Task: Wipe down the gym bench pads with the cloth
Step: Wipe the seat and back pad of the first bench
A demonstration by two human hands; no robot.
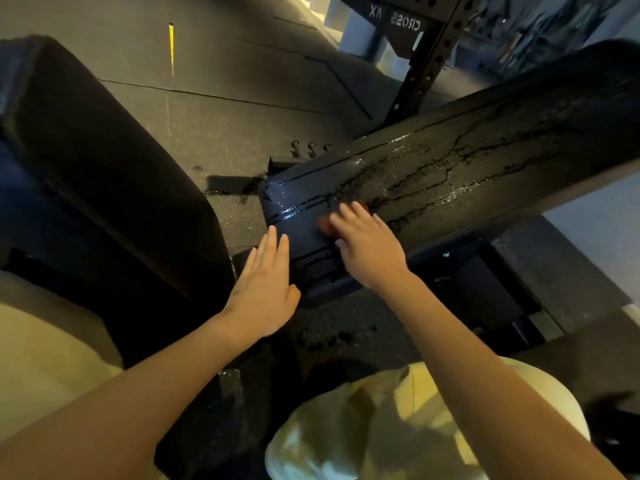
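A long black bench pad runs from the centre up to the right, its cracked surface shining wet. My right hand presses flat on the pad's near end, fingers straight, with a small reddish cloth mostly hidden under the fingers. My left hand is flat with straight fingers at the pad's lower left edge; only its fingertips reach the pad's side. A second black pad stands at the left, apart from both hands.
Grey rubber floor with a yellow mark lies beyond the pads. A black perforated rack upright rises behind the long pad. Black frame parts sit under the pad at the right. My pale clothing fills the bottom.
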